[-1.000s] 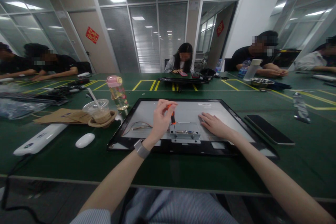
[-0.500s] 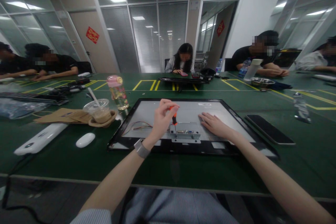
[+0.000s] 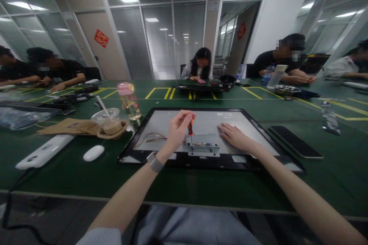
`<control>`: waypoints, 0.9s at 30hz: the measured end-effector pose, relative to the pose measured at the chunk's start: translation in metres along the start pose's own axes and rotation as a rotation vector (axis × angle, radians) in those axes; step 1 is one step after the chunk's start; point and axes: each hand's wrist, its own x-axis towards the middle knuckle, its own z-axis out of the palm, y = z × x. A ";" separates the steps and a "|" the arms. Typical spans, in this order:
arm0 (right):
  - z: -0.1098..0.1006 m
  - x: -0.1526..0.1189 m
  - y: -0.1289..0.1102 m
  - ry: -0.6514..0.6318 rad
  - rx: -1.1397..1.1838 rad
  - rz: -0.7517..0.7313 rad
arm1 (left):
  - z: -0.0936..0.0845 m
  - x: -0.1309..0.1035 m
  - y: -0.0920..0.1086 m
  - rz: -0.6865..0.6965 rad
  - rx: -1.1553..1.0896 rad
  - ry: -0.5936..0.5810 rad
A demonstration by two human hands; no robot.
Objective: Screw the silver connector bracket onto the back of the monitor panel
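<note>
My left hand [image 3: 178, 129] pinches the top of an orange-and-black screwdriver [image 3: 190, 128], which stands nearly upright. Its tip comes down at the left end of a metal bracket with connector ports [image 3: 202, 145]. That bracket sits at the near edge of a flat display panel [image 3: 155, 122], laid with its grey back up inside a black frame. Fingers stretched out, my right hand [image 3: 235, 136] lies flat on the panel, to the right of the bracket. Thin coloured wires [image 3: 153, 136] run across the panel's left part.
Left of the panel are an iced drink cup [image 3: 107, 122], a pink-lidded bottle [image 3: 128, 101], a white mouse [image 3: 93, 153] and a white power strip [image 3: 46, 152]. A black phone [image 3: 294, 141] lies to the right. Several people sit around the green table [image 3: 201, 189].
The fingers of my left hand have closed in and shifted slightly at the top of the screwdriver. My right hand stays where it was.
</note>
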 end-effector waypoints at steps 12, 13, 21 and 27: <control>-0.001 0.000 -0.001 0.001 -0.012 -0.005 | -0.004 -0.001 -0.001 -0.001 0.038 -0.031; -0.001 0.000 -0.001 0.001 -0.012 -0.004 | -0.004 -0.001 -0.002 -0.017 0.014 -0.033; -0.001 0.000 -0.001 -0.001 0.001 0.002 | -0.001 -0.001 0.000 0.041 0.084 0.005; 0.003 0.001 0.002 0.021 -0.015 -0.018 | -0.002 0.001 0.004 0.031 0.105 0.019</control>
